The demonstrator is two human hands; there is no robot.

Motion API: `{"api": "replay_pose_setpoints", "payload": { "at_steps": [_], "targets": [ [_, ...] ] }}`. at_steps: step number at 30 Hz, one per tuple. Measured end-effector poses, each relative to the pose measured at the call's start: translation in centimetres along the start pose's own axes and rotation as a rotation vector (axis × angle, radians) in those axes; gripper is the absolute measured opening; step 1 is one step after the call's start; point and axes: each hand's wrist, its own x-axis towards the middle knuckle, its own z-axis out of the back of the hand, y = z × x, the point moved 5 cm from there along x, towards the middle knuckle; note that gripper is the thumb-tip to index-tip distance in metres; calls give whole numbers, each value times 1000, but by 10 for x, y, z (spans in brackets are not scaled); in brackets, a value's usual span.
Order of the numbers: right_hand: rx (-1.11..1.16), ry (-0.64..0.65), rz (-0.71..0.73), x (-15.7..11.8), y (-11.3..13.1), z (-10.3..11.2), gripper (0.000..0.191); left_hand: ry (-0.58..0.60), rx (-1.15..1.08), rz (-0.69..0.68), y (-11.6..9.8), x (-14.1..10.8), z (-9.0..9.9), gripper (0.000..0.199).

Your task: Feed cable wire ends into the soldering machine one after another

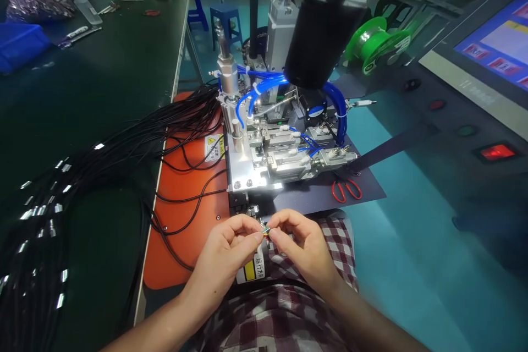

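Observation:
Thin coloured wires (266,231), green, yellow and red among them, show between my fingertips in front of the machine. My left hand (226,250) pinches them from the left with thumb and forefinger. From the right, my right hand (303,242) pinches the same small wires, its fingertips nearly touching those of the left. Both hands are above my checked clothing, close to the machine's front edge. The wire ends are too small to make out.
The metal machine (280,148) with blue tubes stands ahead on an orange base (190,198). Black cables (103,159) run across the dark table at left. Red-handled scissors (346,191) lie right of the machine. A green spool (377,44) and a screen (499,44) are farther right.

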Motion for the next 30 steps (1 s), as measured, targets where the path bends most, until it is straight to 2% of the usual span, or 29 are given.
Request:
{"api": "replay_pose_setpoints", "payload": {
  "at_steps": [4, 13, 23, 30],
  "targets": [
    [21, 35, 3, -1, 0, -1, 9, 8, -39, -7, -1, -2, -2, 13],
    [2, 5, -1, -1, 1, -4, 6, 3, -52, -58, -3, -4, -5, 8],
    [81, 12, -70, 1, -4, -6, 10, 1, -96, 1, -2, -4, -8, 8],
    [41, 31, -54, -1, -5, -3, 9, 27, -47, 17, -3, -3, -6, 12]
  ]
}}
